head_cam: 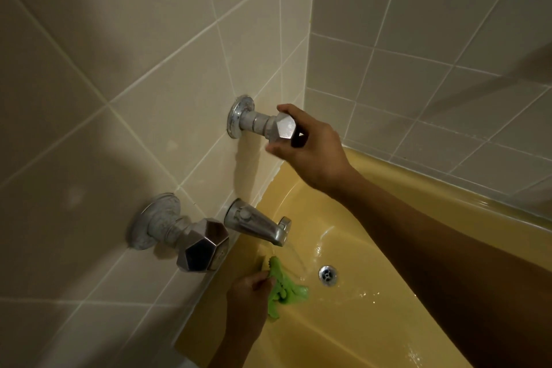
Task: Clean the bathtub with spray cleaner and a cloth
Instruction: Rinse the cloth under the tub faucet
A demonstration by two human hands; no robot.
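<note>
Cloth point(283, 290), bright green and bunched, sits low in the centre of the frame inside the yellow bathtub point(448, 188), just left of the round metal drain point(327, 275). The left hand point(248, 299) comes up from the bottom edge and grips one end of it with curled fingers, holding it against the tub's end wall. A thin stream of water point(297, 257) falls from the chrome spout point(257, 225) directly above and runs past the cloth's upper right edge (whether it actually strikes the fabric is hard to tell). Wet streaks shine on the tub floor around the drain.

Higher, in the middle of the frame, the right hand point(313, 152) reaches in from the right edge, thumb and fingers closed round the faceted upper tap handle point(285, 128). A second faceted handle point(203, 248), darker and untouched, projects from the wall at lower left, beside the spout. Pale square tiles point(119, 69) with light grout cover both walls meeting in the corner.
</note>
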